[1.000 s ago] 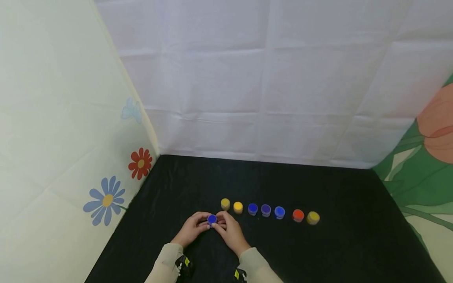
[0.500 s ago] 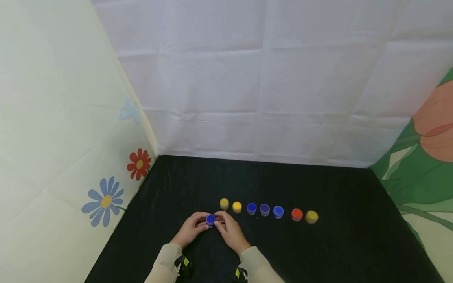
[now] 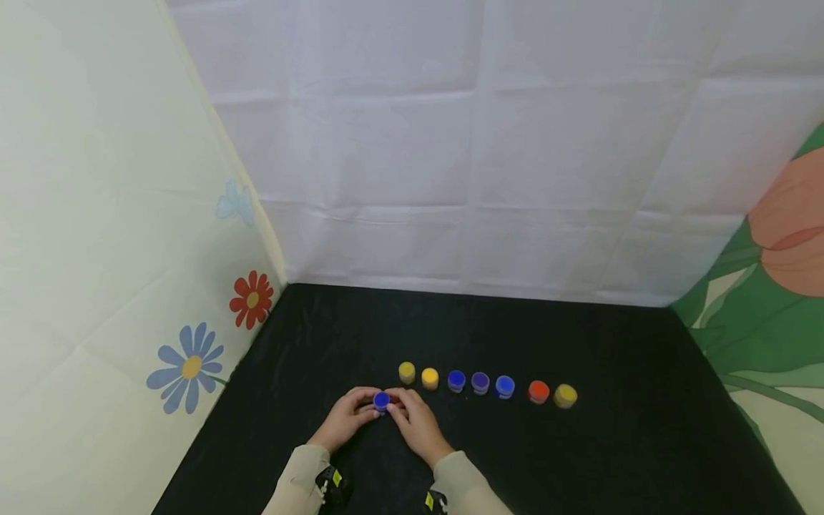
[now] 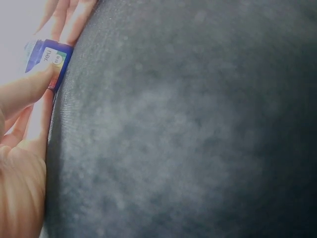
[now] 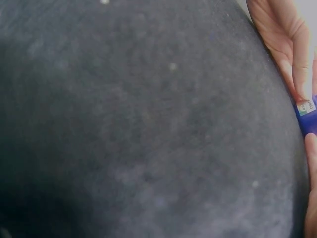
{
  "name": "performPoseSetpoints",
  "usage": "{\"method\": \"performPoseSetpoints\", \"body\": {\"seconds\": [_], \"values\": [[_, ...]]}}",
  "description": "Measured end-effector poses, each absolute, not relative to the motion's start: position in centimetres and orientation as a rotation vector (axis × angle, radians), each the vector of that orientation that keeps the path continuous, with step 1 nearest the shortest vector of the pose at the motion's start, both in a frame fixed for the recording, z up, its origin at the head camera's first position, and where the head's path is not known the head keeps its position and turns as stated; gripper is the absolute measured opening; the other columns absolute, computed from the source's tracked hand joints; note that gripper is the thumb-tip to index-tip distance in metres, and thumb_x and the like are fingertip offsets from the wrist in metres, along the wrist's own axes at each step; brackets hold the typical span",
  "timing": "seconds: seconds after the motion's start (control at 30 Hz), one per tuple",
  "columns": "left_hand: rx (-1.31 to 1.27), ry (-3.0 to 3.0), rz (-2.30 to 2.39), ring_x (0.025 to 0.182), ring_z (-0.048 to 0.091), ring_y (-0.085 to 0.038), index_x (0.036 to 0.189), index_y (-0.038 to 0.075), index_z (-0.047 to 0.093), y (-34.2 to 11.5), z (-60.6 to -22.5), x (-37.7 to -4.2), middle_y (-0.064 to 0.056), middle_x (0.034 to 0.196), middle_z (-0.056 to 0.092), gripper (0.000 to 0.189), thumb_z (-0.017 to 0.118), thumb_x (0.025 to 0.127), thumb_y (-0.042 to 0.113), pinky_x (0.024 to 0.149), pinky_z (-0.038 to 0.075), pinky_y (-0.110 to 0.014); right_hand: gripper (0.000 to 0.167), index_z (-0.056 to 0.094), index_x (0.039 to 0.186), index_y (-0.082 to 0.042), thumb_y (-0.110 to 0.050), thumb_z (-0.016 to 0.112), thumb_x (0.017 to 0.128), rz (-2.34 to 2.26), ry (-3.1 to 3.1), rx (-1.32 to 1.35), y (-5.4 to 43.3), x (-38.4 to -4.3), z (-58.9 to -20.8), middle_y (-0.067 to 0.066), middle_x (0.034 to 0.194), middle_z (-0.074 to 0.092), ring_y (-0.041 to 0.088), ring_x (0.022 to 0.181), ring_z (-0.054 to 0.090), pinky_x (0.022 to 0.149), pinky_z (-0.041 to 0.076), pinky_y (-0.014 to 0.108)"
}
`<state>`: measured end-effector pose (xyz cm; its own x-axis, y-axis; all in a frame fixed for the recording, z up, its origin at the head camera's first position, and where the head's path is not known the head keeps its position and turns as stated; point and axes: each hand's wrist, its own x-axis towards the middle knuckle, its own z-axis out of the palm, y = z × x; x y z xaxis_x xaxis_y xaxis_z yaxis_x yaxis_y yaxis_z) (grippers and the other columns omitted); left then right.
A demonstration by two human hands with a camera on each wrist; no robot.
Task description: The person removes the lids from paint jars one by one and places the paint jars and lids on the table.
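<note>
Both hands meet around a small blue paint jar [image 3: 382, 402] with a label, low over the black cloth at the front. My left hand [image 3: 345, 420] holds it between thumb and fingers; in the left wrist view the thumb presses on the label of the jar [image 4: 58, 54]. From the other side my right hand [image 3: 417, 425] pinches the same jar, its thumb at the label in the right wrist view, where only part of the jar [image 5: 308, 119] shows. The lid end faces up in the head view. Some fingers are hidden behind the jar.
Beyond the hands, a row of paint jars runs rightward: olive-yellow [image 3: 407, 373], yellow [image 3: 430, 378], several blue and purple ones such as this blue jar [image 3: 505, 387], then red [image 3: 538, 391] and another olive-yellow jar [image 3: 566, 395]. A white cloth wall [image 3: 386, 143] stands behind.
The whole head view has shifted slightly. The right thumb has slid from the jar's front edge to its right side; both hands keep their hold on the paint jar.
</note>
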<state>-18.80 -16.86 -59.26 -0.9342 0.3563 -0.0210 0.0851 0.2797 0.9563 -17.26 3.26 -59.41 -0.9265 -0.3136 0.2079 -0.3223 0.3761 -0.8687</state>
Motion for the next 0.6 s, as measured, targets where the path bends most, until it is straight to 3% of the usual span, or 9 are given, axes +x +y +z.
{"method": "performPoseSetpoints", "body": {"seconds": [0.23,0.43,0.6], "values": [[0.417,2.315,1.715,0.120,0.061,-0.030,0.127,0.001,0.064,-16.95,-59.35,-18.81,-0.015,0.128,0.057,0.031,0.067,0.097,0.006,0.099,0.050,-0.029,0.027,0.062,0.129,-0.006,-0.017,0.055,0.106,1.623,-2.615,0.594,3.29,-17.25,-59.33,0.006,0.111,0.059,0.020,0.097,0.062,0.086,0.054,0.035],[0.414,2.388,1.652,0.119,0.058,-0.028,0.125,0.006,0.068,-17.12,-59.37,-19.04,-0.011,0.126,0.062,0.027,0.066,0.099,0.012,0.097,0.050,-0.027,0.026,0.057,0.122,-0.003,-0.017,0.064,0.102,1.783,-2.566,0.558,3.10,-17.40,-59.47,0.009,0.116,0.060,0.025,0.103,0.063,0.091,0.055,0.036],[0.409,2.429,1.629,0.118,0.058,-0.026,0.125,0.009,0.069,-17.17,-59.37,-18.92,-0.008,0.125,0.063,0.026,0.065,0.099,0.013,0.098,0.048,-0.029,0.020,0.059,0.120,-0.008,-0.018,0.061,0.103,1.751,-2.582,0.546,3.05,-17.29,-59.46,0.007,0.114,0.060,0.023,0.102,0.062,0.090,0.055,0.036]]}}
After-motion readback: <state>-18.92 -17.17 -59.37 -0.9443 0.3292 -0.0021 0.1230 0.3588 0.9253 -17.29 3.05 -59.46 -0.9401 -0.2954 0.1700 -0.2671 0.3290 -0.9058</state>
